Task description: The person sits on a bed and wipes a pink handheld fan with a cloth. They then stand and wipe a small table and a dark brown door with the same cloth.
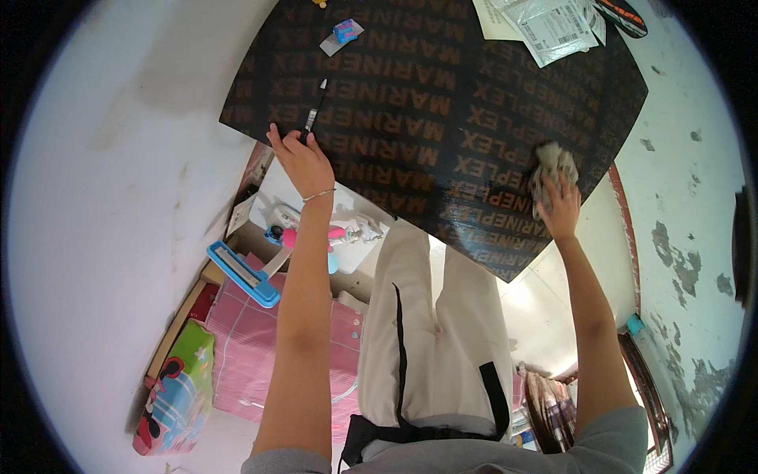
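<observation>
My left hand [303, 163] is at the near left edge of a dark film-faced plywood tabletop [379, 106] printed with repeated MARINEPLEX lettering. A slim pen [312, 115] lies pointing away from me, its near end between my left thumb and fingers. Toward the right edge, my right hand [559, 207] presses a crumpled greyish cloth [553, 163] against the surface. Part of the cloth is hidden under the fingers. A wet-looking sheen shows on the board near its front corner.
At the far right lie a plastic mailing pouch [553, 29] with a printed label and a dark orange-striped object [625, 18]. A small blue packet [345, 31] sits far left. Below are a white stool-like surface [361, 255] with items and a blue-framed object [243, 272]. Walls flank both sides.
</observation>
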Motion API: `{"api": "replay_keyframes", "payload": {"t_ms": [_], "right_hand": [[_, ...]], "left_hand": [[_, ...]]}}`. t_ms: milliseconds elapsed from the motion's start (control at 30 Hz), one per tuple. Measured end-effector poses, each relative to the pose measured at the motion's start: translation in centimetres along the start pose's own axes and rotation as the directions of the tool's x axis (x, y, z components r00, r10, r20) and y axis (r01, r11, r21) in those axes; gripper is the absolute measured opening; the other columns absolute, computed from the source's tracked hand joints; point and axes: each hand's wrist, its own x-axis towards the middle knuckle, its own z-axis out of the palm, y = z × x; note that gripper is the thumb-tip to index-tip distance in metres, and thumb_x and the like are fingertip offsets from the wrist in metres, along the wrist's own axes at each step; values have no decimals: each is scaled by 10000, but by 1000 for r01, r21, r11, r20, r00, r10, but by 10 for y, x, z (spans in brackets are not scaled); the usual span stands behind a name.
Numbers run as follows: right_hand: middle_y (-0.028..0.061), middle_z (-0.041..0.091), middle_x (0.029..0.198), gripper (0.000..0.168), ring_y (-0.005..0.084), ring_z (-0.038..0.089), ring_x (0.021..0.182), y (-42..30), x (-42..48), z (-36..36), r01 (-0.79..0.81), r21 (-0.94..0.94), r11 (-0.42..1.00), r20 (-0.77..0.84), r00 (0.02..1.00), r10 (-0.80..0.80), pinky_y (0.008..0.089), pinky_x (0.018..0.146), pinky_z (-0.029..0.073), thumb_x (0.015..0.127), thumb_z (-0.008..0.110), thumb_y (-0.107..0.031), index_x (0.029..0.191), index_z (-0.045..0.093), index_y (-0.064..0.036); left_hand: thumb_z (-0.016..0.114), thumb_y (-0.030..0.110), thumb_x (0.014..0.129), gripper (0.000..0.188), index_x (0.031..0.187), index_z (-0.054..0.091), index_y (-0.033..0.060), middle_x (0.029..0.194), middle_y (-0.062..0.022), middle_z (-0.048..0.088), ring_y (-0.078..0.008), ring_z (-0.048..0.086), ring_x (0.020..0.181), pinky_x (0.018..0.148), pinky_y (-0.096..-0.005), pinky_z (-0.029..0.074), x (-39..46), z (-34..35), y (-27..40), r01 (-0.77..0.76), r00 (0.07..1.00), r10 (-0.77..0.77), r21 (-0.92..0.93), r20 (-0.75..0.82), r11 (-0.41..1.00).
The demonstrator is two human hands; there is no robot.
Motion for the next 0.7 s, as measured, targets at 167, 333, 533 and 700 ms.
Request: {"api": "replay_keyframes", "payload": {"t_ms": [167, 333, 533, 700], "right_hand": [[135, 539, 1283, 525, 377, 545, 1098, -55, 130, -21, -234, 58, 971, -200, 950, 241, 470, 945, 411, 816, 615, -413, 1319, 480, -337], [120, 564, 1249, 471, 359, 540, 1108, -130, 210, -41, -174, 170, 970, -268, 939, 216, 480, 960, 385, 813, 604, -402, 1271, 532, -324], [64, 533, 1262, 478, 322, 480, 1137, -218, 187, -52, 143, 218, 965, -222, 970, -94, 495, 937, 386, 722, 679, -316, 1186, 584, -262], [10, 511, 1297, 350, 274, 452, 1181, -214, 78, -38, 547, 349, 761, -228, 837, -497, 458, 999, 369, 743, 664, -281, 1088, 610, -274]], "left_hand": [[571, 102, 897, 222, 1019, 457, -44, 1392, -315, 289, -482, 298, 1289, 1029, -498, 323, 2, 2, 2, 5, 1000, -5, 27, -15, 1000], [548, 122, 916, 211, 1011, 458, -44, 1401, -316, 285, -470, 290, 1301, 1039, -476, 319, 3, 4, 6, 46, 999, -47, -61, -6, 997], [576, 87, 885, 211, 1004, 471, -52, 1396, -289, 308, -455, 298, 1302, 1056, -494, 304, -1, 13, 1, 48, 997, -47, 14, -60, 999], [543, 155, 919, 188, 1024, 495, 6, 1420, -204, 318, -430, 242, 1349, 1069, -610, 160, -4, 17, 3, 92, 996, -85, 255, -39, 963]]}}
